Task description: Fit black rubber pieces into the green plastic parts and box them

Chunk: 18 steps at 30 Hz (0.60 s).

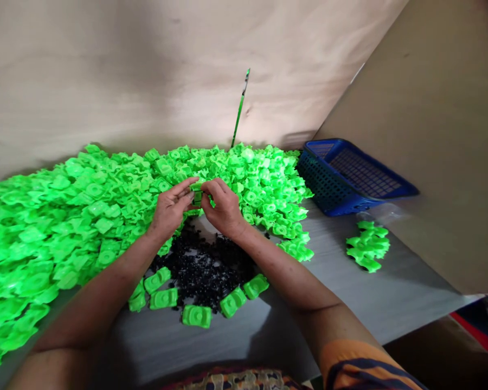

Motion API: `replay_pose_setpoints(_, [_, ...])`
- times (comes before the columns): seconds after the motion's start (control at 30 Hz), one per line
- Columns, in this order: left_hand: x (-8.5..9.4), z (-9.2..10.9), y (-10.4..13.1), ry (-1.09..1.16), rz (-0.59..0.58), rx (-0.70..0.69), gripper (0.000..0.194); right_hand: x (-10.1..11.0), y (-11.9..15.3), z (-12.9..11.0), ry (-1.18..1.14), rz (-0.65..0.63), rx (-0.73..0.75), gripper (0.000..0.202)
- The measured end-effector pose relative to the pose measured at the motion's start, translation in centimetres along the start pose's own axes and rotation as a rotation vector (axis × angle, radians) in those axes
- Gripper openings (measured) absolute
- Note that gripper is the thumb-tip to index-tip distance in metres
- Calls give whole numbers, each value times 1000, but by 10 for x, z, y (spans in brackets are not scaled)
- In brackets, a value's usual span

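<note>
Your left hand (168, 212) holds a green plastic shell (197, 196) between thumb and fingers; your right hand (224, 210) pinches its other side, fingers curled. It's above the desk (325, 244), beyond the small black parts (207, 268). This fine handling seems to call for steady fingertips.

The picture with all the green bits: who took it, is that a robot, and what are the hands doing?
There's no robot here. A person wears a camera on their head, so you look down past their own arms. The left hand and right hand hold a small green piece between their fingers. On the grey table lie a big green heap, tiny black parts and six loose green blocks in front. A blue basket sits to the right.
</note>
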<state>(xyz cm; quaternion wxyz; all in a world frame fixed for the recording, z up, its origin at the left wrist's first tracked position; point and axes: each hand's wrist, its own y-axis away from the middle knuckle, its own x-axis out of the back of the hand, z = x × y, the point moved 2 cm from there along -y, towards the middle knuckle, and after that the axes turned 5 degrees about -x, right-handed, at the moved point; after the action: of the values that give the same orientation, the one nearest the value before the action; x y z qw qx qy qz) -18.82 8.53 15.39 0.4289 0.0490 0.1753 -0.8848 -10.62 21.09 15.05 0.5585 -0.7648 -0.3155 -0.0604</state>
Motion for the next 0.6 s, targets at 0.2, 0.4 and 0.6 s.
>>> replay_pose_setpoints(0.2, [-1,4,1,29,-14,28,50,2,-1,-2,6,30,30,20])
replay_pose_setpoints(0.4, [-1,5,2,-20,-16,16,54,4,-2,-5,54,71,64,20])
replay_pose_setpoints(0.6, [0,0,2,-66,-32,-29,54,2,-1,-2,51,21,-8,20])
